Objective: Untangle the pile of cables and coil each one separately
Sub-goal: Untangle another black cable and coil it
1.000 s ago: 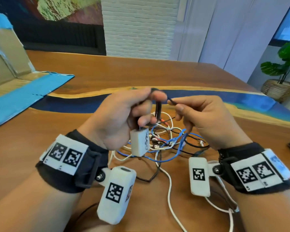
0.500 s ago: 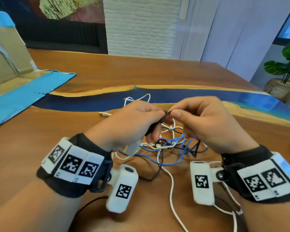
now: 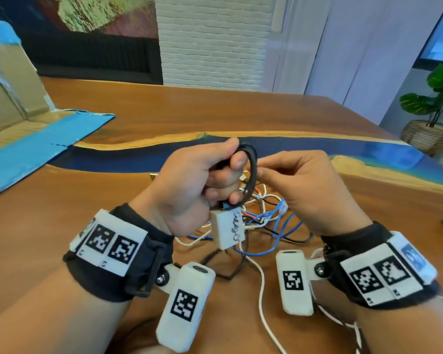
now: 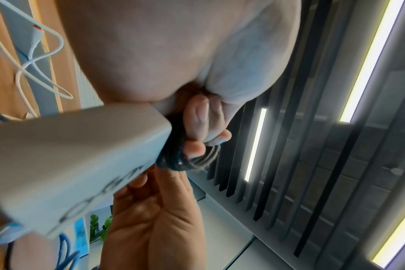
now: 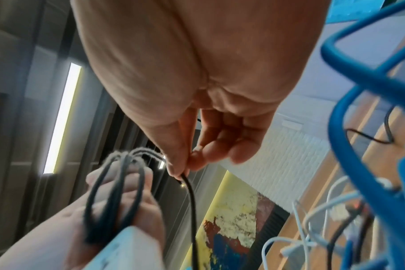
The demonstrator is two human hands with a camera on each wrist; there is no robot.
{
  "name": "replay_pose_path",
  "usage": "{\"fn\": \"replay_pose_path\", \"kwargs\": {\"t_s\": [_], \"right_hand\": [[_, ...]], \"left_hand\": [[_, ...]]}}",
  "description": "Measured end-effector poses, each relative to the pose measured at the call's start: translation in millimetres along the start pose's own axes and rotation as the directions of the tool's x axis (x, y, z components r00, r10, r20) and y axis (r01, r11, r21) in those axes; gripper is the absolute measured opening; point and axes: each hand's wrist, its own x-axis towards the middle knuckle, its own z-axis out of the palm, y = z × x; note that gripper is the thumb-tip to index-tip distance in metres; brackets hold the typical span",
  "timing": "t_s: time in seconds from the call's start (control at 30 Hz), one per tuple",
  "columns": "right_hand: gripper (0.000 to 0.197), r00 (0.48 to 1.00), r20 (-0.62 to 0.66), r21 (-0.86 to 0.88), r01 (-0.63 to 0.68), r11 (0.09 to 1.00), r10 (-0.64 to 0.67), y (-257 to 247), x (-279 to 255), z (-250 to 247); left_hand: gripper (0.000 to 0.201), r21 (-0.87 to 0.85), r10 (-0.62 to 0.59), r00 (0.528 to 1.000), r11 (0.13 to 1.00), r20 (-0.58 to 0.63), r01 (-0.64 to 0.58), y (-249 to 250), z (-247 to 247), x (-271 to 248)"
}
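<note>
We take this for an office or meeting room, long wooden table (image 3: 215, 111) with blue resin strip, white brick wall (image 3: 210, 39), slatted ceiling with strip lights (image 4: 368, 60), potted plant (image 3: 435, 98).

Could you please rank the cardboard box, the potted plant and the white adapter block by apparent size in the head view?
1. cardboard box, cut off by the frame
2. potted plant
3. white adapter block, though nearest the camera
</note>
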Motion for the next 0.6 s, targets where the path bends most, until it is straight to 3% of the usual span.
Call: {"fn": "replay_pose_path", "kwargs": {"t_s": [0.1,0.2,0.27,0.43,0.5,0.6], "right_hand": [[0.011,0.996,0.076,0.206,-0.071,0.976,0.056,-1,-5,15],[0.020,0.976,0.167,0.411,-0.197,0.890,0.138,0,-5,22],[0.025,0.966,0.203,0.423,-0.232,0.876,0.158,3,-5,23],[0.018,0.971,0.114,0.282,-0.234,0.930,0.209,10,-3,28],[0.023,0.954,0.162,0.340,-0.293,0.894,0.251,7,-3,25],[0.023,0.900,0.350,0.517,-0.416,0.748,0.259,-4,-8,25]], "left_hand": [[0.041,0.024,0.003,1.000,1.000,-0.030,-0.003,-4,2,2],[0.041,0.124,0.061,0.989,0.991,-0.137,-0.044,-6,-3,7],[0.040,0.213,0.089,0.976,0.976,-0.198,-0.046,-8,-6,9],[0.038,0.360,0.089,0.978,0.933,-0.190,-0.015,-12,-4,10],[0.038,0.406,0.092,0.976,0.914,-0.196,-0.005,-9,-8,11],[0.038,0.385,0.083,0.983,0.923,-0.161,-0.014,-4,-11,9]]}}
